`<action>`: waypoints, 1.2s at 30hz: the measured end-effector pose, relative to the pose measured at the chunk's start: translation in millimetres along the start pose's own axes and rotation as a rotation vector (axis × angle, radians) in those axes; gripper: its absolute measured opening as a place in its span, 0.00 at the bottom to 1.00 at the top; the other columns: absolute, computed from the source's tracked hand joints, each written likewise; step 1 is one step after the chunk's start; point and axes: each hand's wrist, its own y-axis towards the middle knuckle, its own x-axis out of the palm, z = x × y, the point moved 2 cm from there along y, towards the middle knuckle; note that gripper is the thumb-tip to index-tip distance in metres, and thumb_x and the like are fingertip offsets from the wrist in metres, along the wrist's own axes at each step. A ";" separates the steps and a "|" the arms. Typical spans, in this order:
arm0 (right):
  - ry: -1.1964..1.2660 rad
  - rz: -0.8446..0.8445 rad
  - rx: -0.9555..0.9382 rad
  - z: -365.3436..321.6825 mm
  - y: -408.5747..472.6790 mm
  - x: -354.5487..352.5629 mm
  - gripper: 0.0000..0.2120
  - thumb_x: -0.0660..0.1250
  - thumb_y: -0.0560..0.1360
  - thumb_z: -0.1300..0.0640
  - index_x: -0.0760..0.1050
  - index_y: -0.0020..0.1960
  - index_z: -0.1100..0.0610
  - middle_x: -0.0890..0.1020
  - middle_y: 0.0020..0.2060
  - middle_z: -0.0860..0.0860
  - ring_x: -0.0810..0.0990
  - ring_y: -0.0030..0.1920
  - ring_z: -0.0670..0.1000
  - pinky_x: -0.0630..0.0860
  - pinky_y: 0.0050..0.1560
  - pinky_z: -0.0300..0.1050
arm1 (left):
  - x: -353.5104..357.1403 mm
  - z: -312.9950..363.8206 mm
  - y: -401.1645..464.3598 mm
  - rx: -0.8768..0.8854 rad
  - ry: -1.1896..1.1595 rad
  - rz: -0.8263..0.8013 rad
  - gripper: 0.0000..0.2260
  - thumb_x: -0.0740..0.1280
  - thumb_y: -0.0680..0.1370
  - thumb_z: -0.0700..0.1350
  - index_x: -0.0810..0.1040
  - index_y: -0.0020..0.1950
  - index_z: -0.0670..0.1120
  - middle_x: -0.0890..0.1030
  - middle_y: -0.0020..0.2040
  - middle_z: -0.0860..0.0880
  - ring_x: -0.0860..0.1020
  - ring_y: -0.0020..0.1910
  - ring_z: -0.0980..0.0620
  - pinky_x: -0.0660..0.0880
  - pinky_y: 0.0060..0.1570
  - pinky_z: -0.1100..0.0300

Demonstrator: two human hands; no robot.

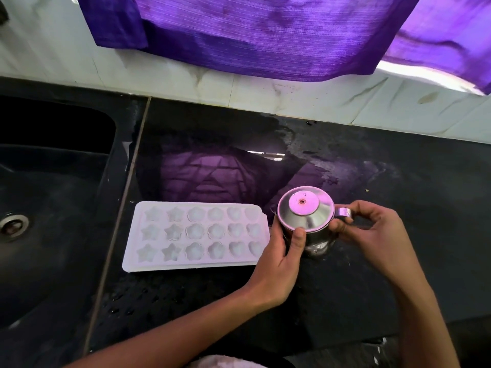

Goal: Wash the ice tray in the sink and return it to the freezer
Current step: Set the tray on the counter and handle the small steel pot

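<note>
Both hands, left hand and right hand, have fingers clamped on the steel jug, steadying it beside the ice tray, apparently for refilling.

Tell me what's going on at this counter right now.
A person holds a small lidded steel jug on the black stone counter, left hand gripping its body, right hand at its handle. The white plastic ice tray with star, flower and heart moulds lies untouched beside it, right of the dark sink.
</note>
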 end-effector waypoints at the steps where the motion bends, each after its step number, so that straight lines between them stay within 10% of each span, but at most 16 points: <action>1: -0.026 -0.001 -0.005 0.6 -0.7 -0.5 0.13 0.76 0.64 0.63 0.77 0.30 0.47 0.85 0.37 0.43 0.79 0.35 0.42 0.78 0.39 0.39 | 1.7 -1.7 -1.9 0.005 0.001 0.003 0.27 0.53 0.79 0.58 0.57 0.76 0.50 0.66 0.71 0.60 0.62 0.69 0.70 0.58 0.68 0.73; 17: -0.162 -0.007 0.003 0.6 -5.2 -1.0 0.12 0.76 0.65 0.63 0.76 0.31 0.50 0.81 0.27 0.42 0.75 0.28 0.36 0.69 0.31 0.27 | 6.2 -7.0 -8.3 -0.043 -0.002 -0.070 0.18 0.51 0.81 0.54 0.55 0.71 0.57 0.62 0.62 0.73 0.60 0.58 0.85 0.56 0.57 0.84; 25: -0.122 -0.006 0.064 5.3 -5.9 -2.7 0.09 0.76 0.65 0.64 0.76 0.38 0.64 0.83 0.32 0.56 0.80 0.36 0.49 0.78 0.47 0.58 | 6.1 -8.7 -8.0 -0.048 0.020 -0.083 0.23 0.51 0.80 0.59 0.55 0.74 0.56 0.63 0.61 0.74 0.62 0.57 0.85 0.58 0.56 0.83; 36: -0.063 -0.008 0.084 1.3 -7.1 -4.8 0.09 0.74 0.66 0.65 0.76 0.40 0.68 0.84 0.35 0.59 0.80 0.37 0.53 0.78 0.47 0.61 | 6.6 -7.7 -9.1 -0.036 0.034 -0.080 0.27 0.52 0.79 0.59 0.54 0.77 0.53 0.63 0.62 0.74 0.61 0.58 0.84 0.58 0.57 0.83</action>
